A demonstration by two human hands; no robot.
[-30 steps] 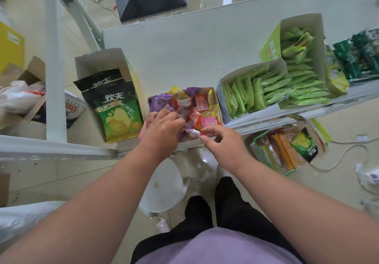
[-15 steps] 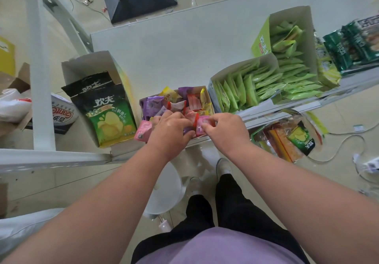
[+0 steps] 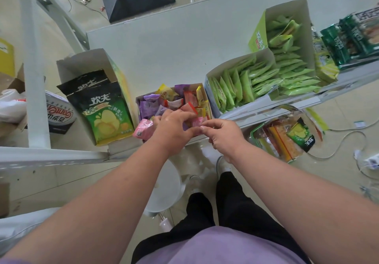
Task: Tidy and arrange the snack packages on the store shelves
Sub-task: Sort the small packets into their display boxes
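Packets [image 3: 174, 101], light and crinkly, are pinched by both hands [image 3: 174, 128] [image 3: 223, 134] at the shelf's [image 3: 164, 58] front edge; seams are judged the best hold.

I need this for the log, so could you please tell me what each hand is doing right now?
Left hand: closed on a pink packet.
Right hand: pinching a small pink packet.

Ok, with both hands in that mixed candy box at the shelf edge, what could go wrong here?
The pink packet already hangs over the front edge beside the left hand; a nudge could drop it to the floor. The small mixed box sits right at the shelf lip, so pulling with the right hand might tip it off. It looks overfull, so loose packets may spill out.
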